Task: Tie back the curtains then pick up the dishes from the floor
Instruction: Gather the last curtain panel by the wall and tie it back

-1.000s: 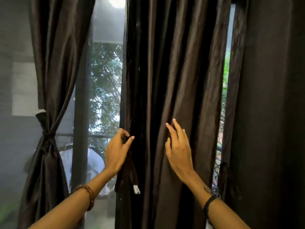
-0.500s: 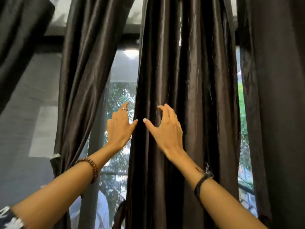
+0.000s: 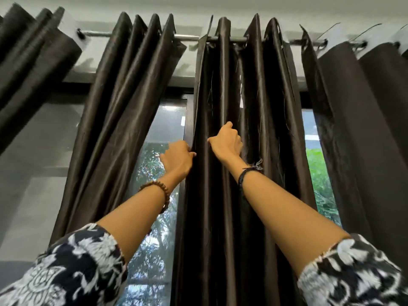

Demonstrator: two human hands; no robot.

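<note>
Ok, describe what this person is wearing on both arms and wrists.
Both forearms are bare below loose sleeves, dark navy with a white floral print: left sleeve, right sleeve. The left wrist carries a brown wooden bead bracelet. The right wrist carries a thin black cord band with frayed, knotted ends. No ring can be made out.

Readable text: none anywhere in the head view.
Curtain [image 3: 231,107]: plain dark fabric, no label or tag with lettering.
Curtain rod [image 3: 187,37]: bare metal, no marking.
Sleeves [image 3: 84,268]: white floral print on dark cloth, no letters or numbers.
Window glass [image 3: 167,120]: pale reflections only, no sign.
</note>
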